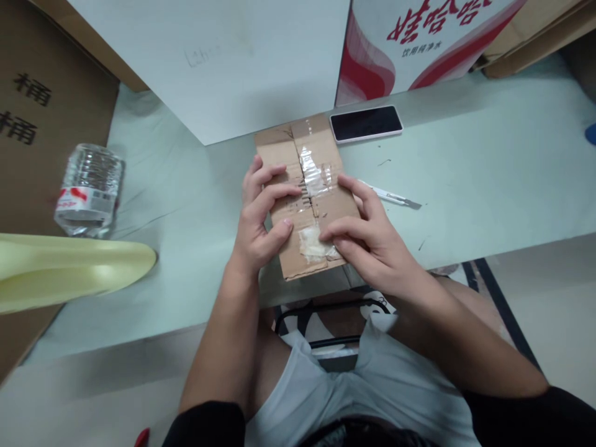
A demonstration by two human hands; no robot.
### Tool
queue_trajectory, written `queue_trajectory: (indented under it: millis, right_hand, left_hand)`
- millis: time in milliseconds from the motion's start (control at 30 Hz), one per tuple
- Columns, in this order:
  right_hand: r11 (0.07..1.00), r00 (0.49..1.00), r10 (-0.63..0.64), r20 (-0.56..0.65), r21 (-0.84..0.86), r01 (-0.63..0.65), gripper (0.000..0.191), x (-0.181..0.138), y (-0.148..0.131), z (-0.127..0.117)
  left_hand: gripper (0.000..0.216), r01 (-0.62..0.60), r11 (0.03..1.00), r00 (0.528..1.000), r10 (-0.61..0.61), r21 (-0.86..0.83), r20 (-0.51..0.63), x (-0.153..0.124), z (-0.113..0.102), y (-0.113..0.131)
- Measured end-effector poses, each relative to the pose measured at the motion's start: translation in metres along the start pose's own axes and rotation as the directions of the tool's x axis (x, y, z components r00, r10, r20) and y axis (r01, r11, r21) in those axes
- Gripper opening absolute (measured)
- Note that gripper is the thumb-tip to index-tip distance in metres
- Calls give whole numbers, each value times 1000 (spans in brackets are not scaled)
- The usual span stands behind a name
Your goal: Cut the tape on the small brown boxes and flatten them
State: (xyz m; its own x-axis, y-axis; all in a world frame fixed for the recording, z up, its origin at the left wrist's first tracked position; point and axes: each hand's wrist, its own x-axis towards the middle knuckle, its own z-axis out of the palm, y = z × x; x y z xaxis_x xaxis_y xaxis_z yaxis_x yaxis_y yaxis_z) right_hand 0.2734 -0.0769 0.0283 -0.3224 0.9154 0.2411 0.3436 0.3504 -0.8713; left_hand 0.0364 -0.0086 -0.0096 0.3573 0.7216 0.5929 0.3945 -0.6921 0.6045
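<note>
A small brown cardboard box (333,211) lies tilted at the table's front edge, with a seam down its top and strips of clear tape (315,174) across it. How thick it is, I cannot tell. My left hand (261,214) grips its left side, thumb and fingertips resting on top near the seam. With my right hand (370,233) I hold the right side; the fingertips touch the wrinkled tape (311,243) near the front edge. Just right of that hand lies a white utility knife (393,197) with its blade showing. Beyond the box is a phone (366,124), screen dark.
A large white box (261,68) and a red-and-white printed carton (428,56) stand at the back. To the left are a clear water bottle (90,189) on its side, a pale yellow curved object (84,270) and a big brown carton (41,167). The table (484,161) is pale green.
</note>
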Motion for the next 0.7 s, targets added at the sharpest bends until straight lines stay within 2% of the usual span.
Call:
queue_trajectory:
  millis: [467, 700]
  right_hand:
    - [999, 999, -15, -48, -39, 13, 17, 1, 2, 3]
    - [999, 999, 21, -35, 42, -20, 16, 0, 1, 0]
  left_hand:
    - [50, 11, 1000, 1000, -11, 22, 27, -1, -1, 0]
    - [47, -3, 1000, 1000, 3, 28, 2, -2, 1, -2]
